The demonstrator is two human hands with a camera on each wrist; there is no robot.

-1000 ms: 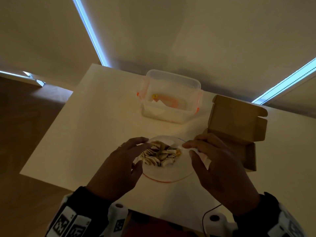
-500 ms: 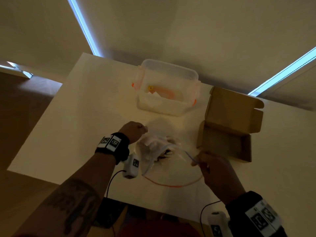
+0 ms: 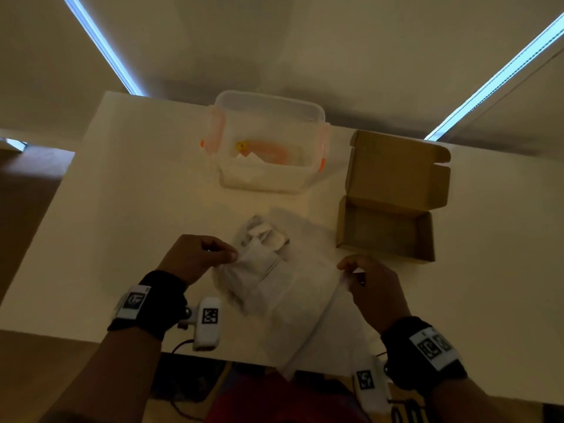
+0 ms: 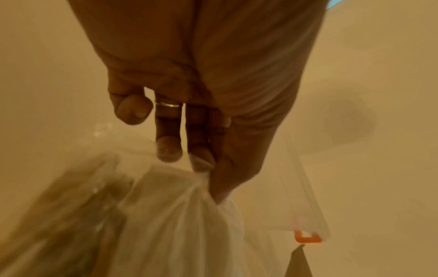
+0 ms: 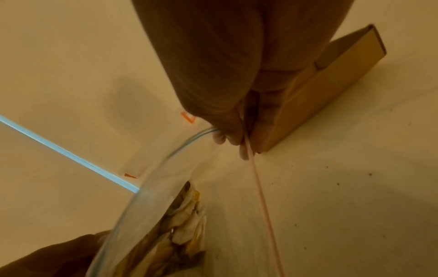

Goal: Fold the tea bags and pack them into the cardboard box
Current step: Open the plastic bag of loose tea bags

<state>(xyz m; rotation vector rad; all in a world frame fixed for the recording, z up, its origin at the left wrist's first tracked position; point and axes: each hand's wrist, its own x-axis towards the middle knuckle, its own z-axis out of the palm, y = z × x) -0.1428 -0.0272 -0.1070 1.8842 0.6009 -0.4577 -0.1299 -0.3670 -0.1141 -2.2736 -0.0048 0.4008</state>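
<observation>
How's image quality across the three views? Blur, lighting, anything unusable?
Head view: dim and warm, bright blue-white light strips, wide-angle bend at the table edges; the cardboard box is readable. Left wrist view: the plastic bag is smeared by motion blur, the left hand sharper. Right wrist view: the bag's rim is blurred, the tea bags soft but recognisable.

I count one desk point(image 3: 122, 209). On it: one open cardboard box point(image 3: 387, 227) far right, one clear lidded container point(image 3: 268, 175) far centre, one clear zip bag point(image 3: 293, 288) near me. The tea bags point(image 3: 265, 236) inside it are too bunched to count. Two hands: left point(image 3: 195, 257), right point(image 3: 372, 288).
</observation>
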